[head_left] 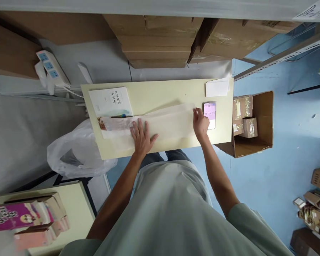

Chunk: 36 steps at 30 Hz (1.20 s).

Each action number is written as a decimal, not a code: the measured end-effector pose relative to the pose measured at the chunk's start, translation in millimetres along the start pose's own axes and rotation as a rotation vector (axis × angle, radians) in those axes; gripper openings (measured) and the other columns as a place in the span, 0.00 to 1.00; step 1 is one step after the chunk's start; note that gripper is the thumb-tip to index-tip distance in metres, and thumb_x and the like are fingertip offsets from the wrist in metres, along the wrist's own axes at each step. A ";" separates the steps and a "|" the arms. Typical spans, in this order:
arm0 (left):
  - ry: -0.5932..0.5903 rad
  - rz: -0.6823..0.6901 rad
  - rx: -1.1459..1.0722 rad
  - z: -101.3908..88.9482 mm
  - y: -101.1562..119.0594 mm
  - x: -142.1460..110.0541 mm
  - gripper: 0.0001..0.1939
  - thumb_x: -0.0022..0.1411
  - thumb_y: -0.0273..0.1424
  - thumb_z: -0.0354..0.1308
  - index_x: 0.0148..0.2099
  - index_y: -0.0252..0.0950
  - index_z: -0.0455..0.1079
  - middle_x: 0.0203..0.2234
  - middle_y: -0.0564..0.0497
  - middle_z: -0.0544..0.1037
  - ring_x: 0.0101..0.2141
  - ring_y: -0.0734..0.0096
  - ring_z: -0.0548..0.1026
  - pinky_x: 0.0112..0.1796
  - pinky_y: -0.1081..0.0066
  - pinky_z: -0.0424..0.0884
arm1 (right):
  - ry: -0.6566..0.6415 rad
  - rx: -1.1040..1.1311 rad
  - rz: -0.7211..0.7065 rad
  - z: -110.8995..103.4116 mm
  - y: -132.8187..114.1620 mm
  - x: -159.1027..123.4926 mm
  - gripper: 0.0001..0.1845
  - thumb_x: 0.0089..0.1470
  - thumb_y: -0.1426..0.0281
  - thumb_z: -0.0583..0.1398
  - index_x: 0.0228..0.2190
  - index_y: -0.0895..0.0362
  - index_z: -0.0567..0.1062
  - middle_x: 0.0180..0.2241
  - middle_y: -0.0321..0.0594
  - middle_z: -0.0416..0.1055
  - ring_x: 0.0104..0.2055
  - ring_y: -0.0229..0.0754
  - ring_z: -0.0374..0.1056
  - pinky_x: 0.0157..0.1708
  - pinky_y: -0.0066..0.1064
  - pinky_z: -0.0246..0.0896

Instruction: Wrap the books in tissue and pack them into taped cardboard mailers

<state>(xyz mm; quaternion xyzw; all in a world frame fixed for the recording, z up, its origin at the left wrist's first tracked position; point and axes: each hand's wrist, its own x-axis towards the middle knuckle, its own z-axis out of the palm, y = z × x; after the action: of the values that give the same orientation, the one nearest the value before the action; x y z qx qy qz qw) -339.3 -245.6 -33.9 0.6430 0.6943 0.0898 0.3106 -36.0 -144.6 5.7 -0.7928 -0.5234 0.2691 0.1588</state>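
Note:
A long sheet of thin white wrapping paper [168, 122] lies across the pale yellow table [160, 92]. My left hand [142, 137] rests flat on it, fingers spread, near its left half. My right hand [200, 122] pinches the sheet's right end between closed fingers. Under the paper's left end a book [108, 124] shows through faintly. A white book with black characters [110, 101] lies just behind it. A phone with a lit screen [210, 114] sits right beside my right hand.
A stack of white cards [216, 87] lies at the table's back right. An open cardboard box [256, 124] with small wrapped parcels stands at the right. A white plastic bag [74, 153] hangs at the left. A power strip [51, 67] and cartons [160, 39] sit behind.

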 end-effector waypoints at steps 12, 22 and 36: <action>-0.077 0.106 0.079 12.6 42.1 -2.7 0.48 0.71 0.51 0.61 0.81 0.32 0.51 0.80 0.32 0.39 0.79 0.35 0.31 0.72 0.31 0.30 | 0.285 -0.187 -0.021 -50.2 51.2 1.9 0.23 0.76 0.54 0.53 0.53 0.57 0.79 0.53 0.58 0.77 0.53 0.56 0.76 0.48 0.47 0.72; -0.096 0.235 -0.012 8.0 34.1 44.9 0.39 0.76 0.44 0.51 0.81 0.33 0.54 0.81 0.40 0.42 0.80 0.46 0.33 0.75 0.41 0.32 | -0.370 0.049 -0.524 75.9 -45.8 -70.3 0.31 0.76 0.60 0.51 0.74 0.55 0.63 0.79 0.45 0.51 0.82 0.50 0.40 0.80 0.50 0.41; 0.095 -0.072 0.104 5.1 2.6 20.1 0.56 0.68 0.57 0.61 0.82 0.28 0.47 0.80 0.30 0.33 0.78 0.30 0.27 0.73 0.31 0.27 | -0.196 -0.325 -0.594 66.1 35.0 -38.6 0.44 0.75 0.45 0.48 0.78 0.57 0.50 0.81 0.49 0.38 0.83 0.58 0.33 0.79 0.61 0.37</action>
<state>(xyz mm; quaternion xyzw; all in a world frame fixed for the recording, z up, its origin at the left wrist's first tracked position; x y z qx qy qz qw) -333.9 -227.5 -42.9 0.6276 0.7348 0.0730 0.2465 -61.0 -196.0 -56.2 -0.5910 -0.7800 0.1992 0.0511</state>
